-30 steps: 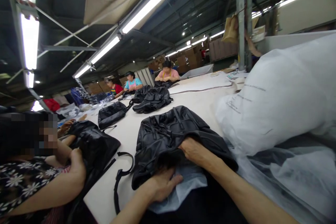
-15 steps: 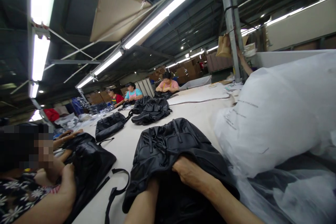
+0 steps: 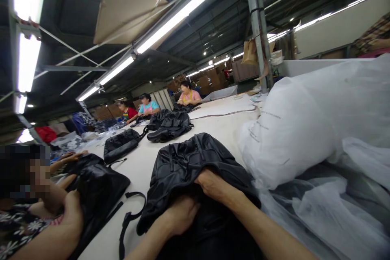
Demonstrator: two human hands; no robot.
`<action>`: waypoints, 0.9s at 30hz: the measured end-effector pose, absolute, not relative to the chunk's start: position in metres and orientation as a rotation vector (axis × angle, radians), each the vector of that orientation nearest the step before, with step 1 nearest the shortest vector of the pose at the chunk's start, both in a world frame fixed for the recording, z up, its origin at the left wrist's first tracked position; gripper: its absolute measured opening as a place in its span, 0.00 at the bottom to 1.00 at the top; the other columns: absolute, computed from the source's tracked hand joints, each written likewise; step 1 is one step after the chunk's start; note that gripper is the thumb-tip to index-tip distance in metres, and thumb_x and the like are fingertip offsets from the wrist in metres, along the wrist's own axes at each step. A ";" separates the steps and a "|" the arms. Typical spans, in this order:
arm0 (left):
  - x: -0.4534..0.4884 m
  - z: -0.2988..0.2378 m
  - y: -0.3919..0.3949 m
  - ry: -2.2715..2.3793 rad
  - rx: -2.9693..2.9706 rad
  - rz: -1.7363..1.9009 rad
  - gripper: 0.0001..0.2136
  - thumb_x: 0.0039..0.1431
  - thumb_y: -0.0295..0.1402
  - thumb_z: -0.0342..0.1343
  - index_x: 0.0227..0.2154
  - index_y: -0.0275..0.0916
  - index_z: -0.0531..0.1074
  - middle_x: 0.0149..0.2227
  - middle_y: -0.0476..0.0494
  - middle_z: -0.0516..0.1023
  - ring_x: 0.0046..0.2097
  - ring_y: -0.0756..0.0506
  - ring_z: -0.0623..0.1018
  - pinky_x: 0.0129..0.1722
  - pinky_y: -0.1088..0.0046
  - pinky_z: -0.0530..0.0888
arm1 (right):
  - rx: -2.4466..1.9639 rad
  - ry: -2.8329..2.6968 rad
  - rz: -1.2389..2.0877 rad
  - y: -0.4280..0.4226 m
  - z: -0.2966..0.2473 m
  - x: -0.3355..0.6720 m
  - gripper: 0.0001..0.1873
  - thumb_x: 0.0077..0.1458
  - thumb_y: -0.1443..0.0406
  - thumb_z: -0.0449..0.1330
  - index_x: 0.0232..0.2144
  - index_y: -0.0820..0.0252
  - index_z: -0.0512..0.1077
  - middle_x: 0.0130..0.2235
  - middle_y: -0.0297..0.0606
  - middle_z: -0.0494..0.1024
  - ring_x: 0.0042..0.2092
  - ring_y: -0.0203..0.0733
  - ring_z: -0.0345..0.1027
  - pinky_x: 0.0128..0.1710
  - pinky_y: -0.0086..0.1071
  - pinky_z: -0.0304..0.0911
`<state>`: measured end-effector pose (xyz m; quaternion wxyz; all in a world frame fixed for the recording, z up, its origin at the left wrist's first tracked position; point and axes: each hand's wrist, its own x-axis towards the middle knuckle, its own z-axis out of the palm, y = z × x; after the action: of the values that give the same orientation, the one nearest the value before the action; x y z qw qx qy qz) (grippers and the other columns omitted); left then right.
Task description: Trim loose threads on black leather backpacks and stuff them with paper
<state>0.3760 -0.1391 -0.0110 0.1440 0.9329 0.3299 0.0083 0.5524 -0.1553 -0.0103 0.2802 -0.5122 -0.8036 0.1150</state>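
A black backpack (image 3: 189, 154) lies on the white table right in front of me, its mouth gaping toward me. My left hand (image 3: 183, 213) is inside the mouth, fingers curled in the shadow; whatever they pinch, if anything, is too dark to make out. At the upper edge of the opening, my right hand (image 3: 210, 185) is closed on the bag's black material, its fingertips tucked out of sight. A loose black strap (image 3: 125, 223) with a buckle trails from the bag's left side.
Close on my left, a co-worker in a flowered top (image 3: 18, 225) handles another black bag (image 3: 102, 180). Several more black bags (image 3: 170, 126) lie farther up the table (image 3: 219, 124). White translucent plastic (image 3: 292, 134) bulges along my right. Other people sit at the far end.
My left hand has drawn back from deep within the backpack, so its curled fingers now show. My right hand keeps its place at the opening. The view has shifted slightly right.
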 end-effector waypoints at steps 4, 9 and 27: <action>0.336 0.003 -0.174 0.904 2.765 0.126 0.19 0.67 0.32 0.47 0.59 0.41 0.68 0.57 0.42 0.75 0.57 0.42 0.75 0.59 0.63 0.71 | -1.422 -2.267 0.364 -0.164 -0.020 0.548 0.14 0.52 0.73 0.60 0.40 0.61 0.80 0.46 0.45 0.81 0.49 0.48 0.74 0.48 0.30 0.66; 0.282 -0.019 -0.187 0.947 2.883 0.697 0.15 0.69 0.33 0.43 0.46 0.42 0.75 0.36 0.43 0.82 0.38 0.44 0.82 0.39 0.71 0.78 | -1.556 -2.390 0.335 -0.172 -0.026 0.536 0.10 0.54 0.70 0.60 0.36 0.63 0.81 0.39 0.48 0.83 0.43 0.48 0.77 0.41 0.29 0.68; 0.256 -0.076 -0.166 0.865 2.590 1.074 0.18 0.65 0.48 0.48 0.36 0.44 0.79 0.40 0.45 0.82 0.41 0.44 0.83 0.44 0.72 0.80 | -1.687 -2.507 0.432 -0.309 0.079 0.540 0.12 0.67 0.64 0.54 0.46 0.60 0.76 0.49 0.36 0.80 0.51 0.37 0.72 0.52 0.25 0.61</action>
<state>0.2560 -0.1663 -0.0760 0.1037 0.8780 0.2931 0.3640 0.5397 -0.3085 0.0792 0.0445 -0.5520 -0.8205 0.1414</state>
